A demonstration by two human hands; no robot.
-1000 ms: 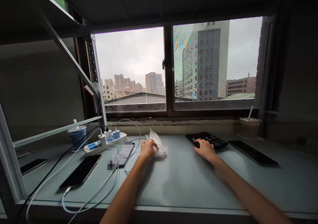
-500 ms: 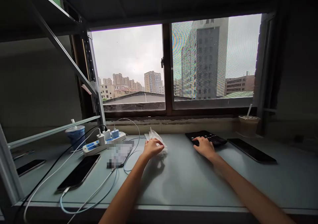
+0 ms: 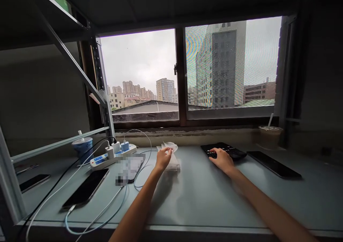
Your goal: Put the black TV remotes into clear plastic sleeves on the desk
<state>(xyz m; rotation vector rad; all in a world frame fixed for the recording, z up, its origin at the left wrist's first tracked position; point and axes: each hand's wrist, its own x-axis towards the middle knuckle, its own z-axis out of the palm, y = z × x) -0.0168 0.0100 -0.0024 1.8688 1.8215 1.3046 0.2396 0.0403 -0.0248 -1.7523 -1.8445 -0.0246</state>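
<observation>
Thin white film (image 3: 173, 164) is pinched near its top by the left hand (image 3: 163, 158), its lower part being rested on the tabletop (image 3: 198, 199). A black calculator (image 3: 236, 154) (partly hidden) is covered by the right hand (image 3: 223, 159), fingers loosely spread.

packet (image 3: 173, 164): translucent white | keypad (image 3: 235, 153): black, pale dots | power strip (image 3: 102, 161): white, blue patches | tabletop (image 3: 203, 199): grey-green

Two bare hands (image 3: 163, 159) (image 3: 223, 159), one translucent plastic bundle (image 3: 173, 164), one black keypad (image 3: 235, 153), four flat rectangular phones (image 3: 87, 188) (image 3: 134, 165) (image 3: 35, 182) (image 3: 273, 164), two straw-topped cups (image 3: 81, 150) (image 3: 270, 137).
</observation>
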